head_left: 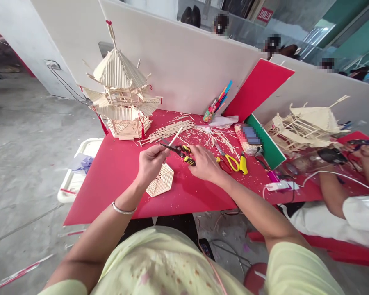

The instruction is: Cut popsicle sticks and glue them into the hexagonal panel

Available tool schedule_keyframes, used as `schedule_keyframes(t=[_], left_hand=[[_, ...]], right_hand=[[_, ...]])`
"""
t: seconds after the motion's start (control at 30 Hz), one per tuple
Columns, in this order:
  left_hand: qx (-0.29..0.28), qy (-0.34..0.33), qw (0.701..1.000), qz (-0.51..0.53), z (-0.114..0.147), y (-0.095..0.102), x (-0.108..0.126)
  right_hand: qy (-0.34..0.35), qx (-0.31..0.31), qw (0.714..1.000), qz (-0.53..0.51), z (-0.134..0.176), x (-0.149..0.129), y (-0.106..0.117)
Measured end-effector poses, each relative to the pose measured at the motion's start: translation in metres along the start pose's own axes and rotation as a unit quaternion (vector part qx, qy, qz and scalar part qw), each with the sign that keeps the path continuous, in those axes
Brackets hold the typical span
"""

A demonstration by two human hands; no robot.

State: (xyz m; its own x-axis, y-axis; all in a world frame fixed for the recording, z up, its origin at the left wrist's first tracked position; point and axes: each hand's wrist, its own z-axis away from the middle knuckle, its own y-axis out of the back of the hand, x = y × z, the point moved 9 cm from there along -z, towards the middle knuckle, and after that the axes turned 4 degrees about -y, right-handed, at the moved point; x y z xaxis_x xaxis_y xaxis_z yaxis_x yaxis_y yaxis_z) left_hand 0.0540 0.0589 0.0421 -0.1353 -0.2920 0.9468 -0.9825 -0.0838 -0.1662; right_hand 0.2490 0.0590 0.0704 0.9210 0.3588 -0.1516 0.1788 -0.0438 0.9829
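Observation:
My left hand [153, 162] is closed in a pinch on a thin wooden stick [176, 137], which slants up to the right. My right hand [204, 162] grips the yellow-and-black handles of a pair of cutting pliers [184, 155]. Their dark blades reach to the stick, close to my left fingertips; whether they touch it I cannot tell. Below my hands a polygonal panel [160, 185] of concentric sticks lies flat on the red tabletop [110, 184], partly covered by my left hand.
A stick-built pagoda [119, 78] stands at the back left. Loose sticks [172, 130] and offcuts litter the back. Yellow-handled scissors [232, 162], a pen cup [208, 114] and a green board [266, 141] are to the right. Beyond it a co-worker's hand [367, 152] is near another stick model [307, 127].

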Motion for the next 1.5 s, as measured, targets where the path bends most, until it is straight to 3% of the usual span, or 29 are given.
schedule_keyframes(t=[0.17,0.33,0.6,0.73,0.87,0.97,1.07,1.13,1.27,1.37,1.43,1.5], left_hand=[[-0.041,0.040,0.997,0.060,0.002,-0.001,-0.007],[-0.063,0.081,0.990,0.101,0.005,-0.003,-0.009],[-0.058,0.121,0.984,0.118,0.005,0.002,-0.014],[-0.057,0.090,0.994,0.035,0.001,0.017,-0.018],[-0.050,-0.026,0.995,-0.086,0.000,0.032,-0.002],[-0.059,-0.090,0.990,-0.095,0.004,0.035,0.012],[-0.074,-0.098,0.989,-0.082,0.000,0.041,0.009],[-0.066,-0.081,0.991,-0.081,-0.011,0.052,-0.006],[-0.018,-0.080,0.984,-0.158,-0.047,0.079,-0.040],[0.000,-0.115,0.974,-0.193,-0.064,0.083,-0.043],[-0.052,-0.105,0.983,-0.139,-0.065,0.069,-0.043],[-0.146,-0.046,0.988,-0.030,-0.058,0.046,-0.046]], right_hand=[[0.026,-0.021,0.999,-0.008,0.000,-0.005,-0.003],[0.011,-0.009,1.000,-0.004,0.001,-0.009,-0.005],[0.025,-0.046,0.997,-0.056,0.002,-0.007,-0.026],[-0.009,-0.050,0.994,-0.096,0.006,0.000,-0.030],[-0.027,-0.114,0.973,-0.200,0.016,-0.011,-0.038],[-0.045,-0.206,0.910,-0.356,0.025,-0.027,-0.052],[-0.098,-0.305,0.791,-0.521,0.034,-0.041,-0.072],[-0.140,-0.329,0.723,-0.592,0.036,-0.042,-0.083],[-0.204,-0.338,0.659,-0.640,0.035,-0.031,-0.099],[-0.192,-0.392,0.618,-0.654,0.040,-0.037,-0.106],[-0.168,-0.442,0.572,-0.671,0.046,-0.049,-0.108],[-0.147,-0.483,0.520,-0.689,0.051,-0.060,-0.107]])
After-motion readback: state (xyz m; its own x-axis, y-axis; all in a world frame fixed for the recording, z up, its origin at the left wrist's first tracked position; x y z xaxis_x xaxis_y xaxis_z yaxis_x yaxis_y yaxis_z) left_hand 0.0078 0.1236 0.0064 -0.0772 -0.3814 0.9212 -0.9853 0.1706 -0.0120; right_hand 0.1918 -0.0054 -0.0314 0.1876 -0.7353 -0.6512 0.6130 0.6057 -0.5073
